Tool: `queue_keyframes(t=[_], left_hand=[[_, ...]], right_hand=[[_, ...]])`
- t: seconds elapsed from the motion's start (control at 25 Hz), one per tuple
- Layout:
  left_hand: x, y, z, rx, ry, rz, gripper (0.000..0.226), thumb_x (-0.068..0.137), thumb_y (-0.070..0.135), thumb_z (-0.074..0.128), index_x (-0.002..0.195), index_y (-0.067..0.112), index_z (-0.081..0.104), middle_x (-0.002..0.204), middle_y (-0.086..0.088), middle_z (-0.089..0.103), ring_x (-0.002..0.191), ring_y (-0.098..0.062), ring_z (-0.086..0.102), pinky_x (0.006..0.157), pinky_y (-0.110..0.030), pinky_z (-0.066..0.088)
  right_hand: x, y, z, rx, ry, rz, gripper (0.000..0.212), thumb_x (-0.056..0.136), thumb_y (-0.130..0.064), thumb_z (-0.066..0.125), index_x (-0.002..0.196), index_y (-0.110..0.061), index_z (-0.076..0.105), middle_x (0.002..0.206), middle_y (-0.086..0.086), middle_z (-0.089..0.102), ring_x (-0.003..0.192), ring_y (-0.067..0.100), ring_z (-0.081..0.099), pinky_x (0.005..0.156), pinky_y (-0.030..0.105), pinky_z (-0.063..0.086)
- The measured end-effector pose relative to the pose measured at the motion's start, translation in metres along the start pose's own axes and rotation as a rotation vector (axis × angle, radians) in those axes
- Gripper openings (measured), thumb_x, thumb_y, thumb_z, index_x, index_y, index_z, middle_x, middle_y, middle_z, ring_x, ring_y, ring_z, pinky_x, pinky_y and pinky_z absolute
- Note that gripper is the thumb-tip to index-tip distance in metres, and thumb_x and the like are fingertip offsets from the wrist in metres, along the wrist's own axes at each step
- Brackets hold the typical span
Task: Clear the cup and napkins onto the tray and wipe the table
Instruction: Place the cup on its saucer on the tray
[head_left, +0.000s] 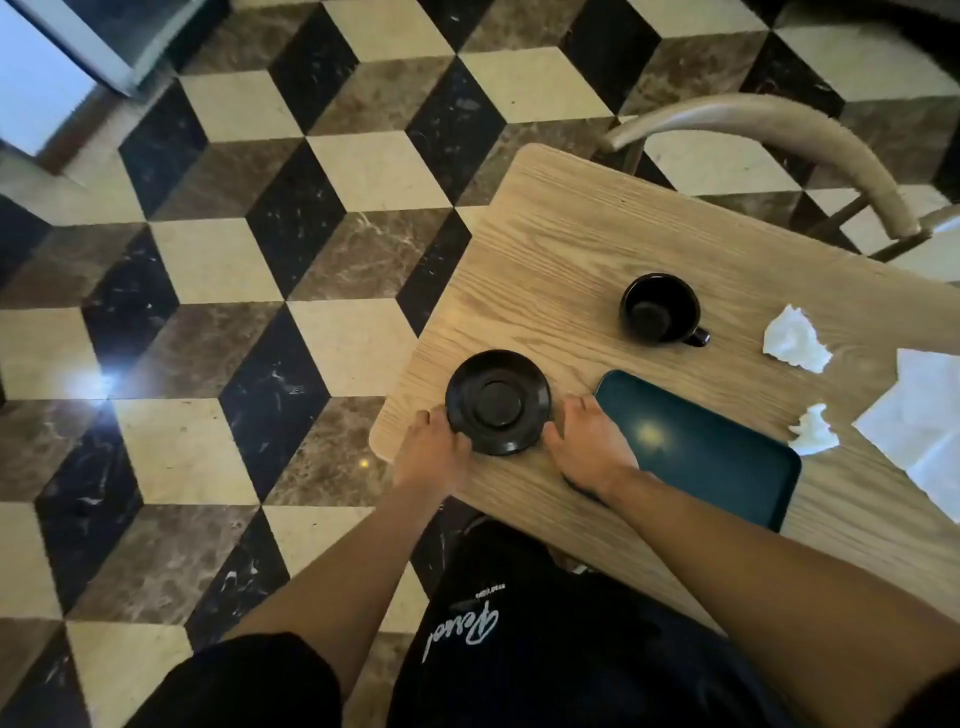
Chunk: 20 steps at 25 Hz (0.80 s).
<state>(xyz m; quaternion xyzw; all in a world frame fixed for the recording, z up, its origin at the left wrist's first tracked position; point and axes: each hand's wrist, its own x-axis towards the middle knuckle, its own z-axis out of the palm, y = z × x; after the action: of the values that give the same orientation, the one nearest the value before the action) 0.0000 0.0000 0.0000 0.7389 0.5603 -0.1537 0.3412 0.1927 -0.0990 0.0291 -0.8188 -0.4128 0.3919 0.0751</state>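
Note:
A black saucer (497, 401) lies near the left corner of the wooden table (561, 249). My left hand (434, 449) grips its left rim and my right hand (589, 444) grips its right rim. A black cup (661, 308) stands upright beyond, empty as far as I can see, handle to the lower right. The dark teal tray (727, 457) lies just right of my right hand with nothing on it. Two crumpled white napkins (795, 340) (814, 430) and a flat unfolded napkin (919, 426) lie to the right of the tray.
A curved wooden chair back (789, 135) stands at the table's far side. The table's left edge drops to a checkered marble floor (234, 260). My dark clothing (519, 649) fills the bottom.

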Motion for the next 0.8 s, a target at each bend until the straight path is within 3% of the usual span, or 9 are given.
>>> queue_keyframes(t=[0.16, 0.32, 0.44, 0.64, 0.8], left_hand=[[0.032, 0.003, -0.018, -0.067, 0.042, -0.002, 0.035, 0.1, 0.03, 0.048, 0.13, 0.011, 0.048, 0.126, -0.012, 0.047, 0.108, -0.034, 0.056, 0.086, -0.045, 0.048], [0.056, 0.006, -0.021, -0.137, 0.035, -0.023, 0.027, 0.1, 0.029, 0.052, 0.118, 0.01, 0.053, 0.118, -0.012, 0.055, 0.097, -0.029, 0.056, 0.081, -0.04, 0.045], [0.06, 0.01, -0.019, -0.178, 0.061, -0.033, 0.023, 0.097, 0.028, 0.053, 0.11, 0.009, 0.055, 0.11, -0.012, 0.06, 0.092, -0.026, 0.053, 0.078, -0.038, 0.041], [0.054, 0.028, -0.021, -0.186, 0.104, 0.014, 0.014, 0.099, 0.026, 0.053, 0.097, 0.012, 0.056, 0.095, -0.008, 0.063, 0.085, -0.025, 0.054, 0.074, -0.034, 0.038], [0.042, 0.064, -0.017, -0.15, 0.109, 0.095, 0.016, 0.099, 0.024, 0.054, 0.088, 0.013, 0.059, 0.078, 0.0, 0.061, 0.074, -0.022, 0.058, 0.063, -0.032, 0.037]], right_hand=[[0.029, -0.018, 0.001, 0.053, -0.059, 0.151, 0.043, 0.096, -0.031, 0.05, 0.128, -0.002, 0.046, 0.131, 0.019, 0.048, 0.111, 0.037, 0.057, 0.087, 0.04, 0.047], [0.049, -0.024, 0.012, 0.264, -0.102, 0.25, 0.054, 0.077, -0.044, 0.05, 0.125, -0.018, 0.053, 0.117, 0.009, 0.063, 0.1, 0.028, 0.062, 0.086, 0.04, 0.054], [0.053, -0.018, 0.02, 0.384, -0.076, 0.295, 0.056, 0.074, -0.046, 0.05, 0.126, -0.026, 0.055, 0.107, 0.002, 0.068, 0.097, 0.024, 0.065, 0.086, 0.04, 0.056], [0.026, -0.014, -0.002, 0.487, 0.059, 0.299, 0.038, 0.092, -0.021, 0.052, 0.129, -0.017, 0.054, 0.117, 0.005, 0.065, 0.105, 0.024, 0.061, 0.091, 0.039, 0.053], [0.004, 0.02, -0.014, 0.554, 0.198, 0.326, 0.041, 0.093, -0.013, 0.045, 0.133, -0.019, 0.054, 0.121, 0.002, 0.065, 0.107, 0.021, 0.061, 0.092, 0.039, 0.053]])
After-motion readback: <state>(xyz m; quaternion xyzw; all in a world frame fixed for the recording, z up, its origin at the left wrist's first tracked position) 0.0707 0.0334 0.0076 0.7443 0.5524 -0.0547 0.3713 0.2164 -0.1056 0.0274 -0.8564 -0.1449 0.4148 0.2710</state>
